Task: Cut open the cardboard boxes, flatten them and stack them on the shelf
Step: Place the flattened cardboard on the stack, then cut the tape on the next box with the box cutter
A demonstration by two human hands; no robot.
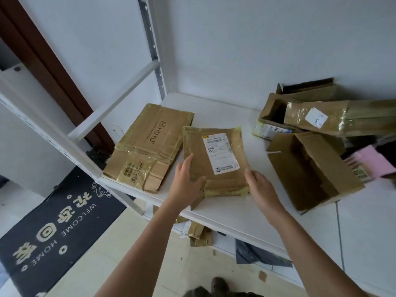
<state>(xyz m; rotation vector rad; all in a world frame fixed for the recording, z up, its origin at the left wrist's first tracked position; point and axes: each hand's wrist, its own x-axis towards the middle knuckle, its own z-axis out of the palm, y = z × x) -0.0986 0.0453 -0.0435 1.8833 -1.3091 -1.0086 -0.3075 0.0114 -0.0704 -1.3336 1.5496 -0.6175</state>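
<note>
Both arms reach forward over the white shelf (214, 108). The left hand (188, 181) lies on the near left corner of a flat box (216, 161) with a white label. Its fingers (186, 161) are straight along the left edge and the thumb presses on top. The right hand (260, 187) is at the near right corner of the same flat box, fingers curled at its edge, though I cannot tell if they really grip it. The flat box lies on the shelf, its far left edge just over another flat box (147, 146) with "HUYO" on it. To the right, an open box (310, 168) rests on the shelf, with more boxes (317, 112) piled behind it.
</note>
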